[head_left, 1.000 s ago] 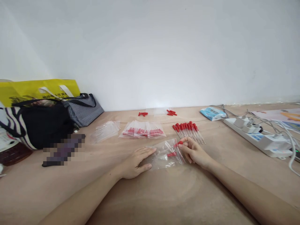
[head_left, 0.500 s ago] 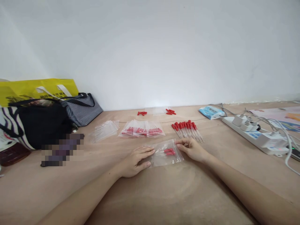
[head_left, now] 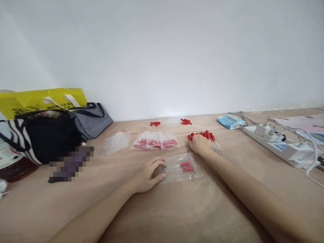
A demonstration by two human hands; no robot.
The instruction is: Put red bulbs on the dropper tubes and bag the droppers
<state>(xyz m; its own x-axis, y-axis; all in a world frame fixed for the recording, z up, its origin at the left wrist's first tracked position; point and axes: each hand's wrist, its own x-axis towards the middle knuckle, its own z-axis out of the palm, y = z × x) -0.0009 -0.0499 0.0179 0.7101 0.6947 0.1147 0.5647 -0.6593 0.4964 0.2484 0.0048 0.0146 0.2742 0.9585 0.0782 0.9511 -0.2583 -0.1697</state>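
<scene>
A clear zip bag [head_left: 174, 175] lies flat in front of me, holding two droppers with red bulbs [head_left: 187, 166] side by side. My left hand [head_left: 149, 173] grips its left edge, with the thumb below and curled fingers above. Beyond the bag, my right hand [head_left: 199, 143] is closed over the left part of a row of red-bulbed droppers [head_left: 215, 145]. Its fingertips are bent down at the bulbs and partly hidden. Filled zip bags [head_left: 155, 143] overlap behind my left hand. To their left lie clear bags with thin tubes or folds [head_left: 115, 143].
Loose red bulbs [head_left: 155, 124] and another red group [head_left: 186, 121] lie near the wall. On the right are a blue tissue pack [head_left: 230, 121] and a power strip [head_left: 280, 148] with cables. Bags, including a striped one [head_left: 89, 119], stand at the left.
My right hand has left the zip bag's right edge and moved forward to the droppers. The two droppers inside the bag now lie farther apart. My left hand stays at the bag.
</scene>
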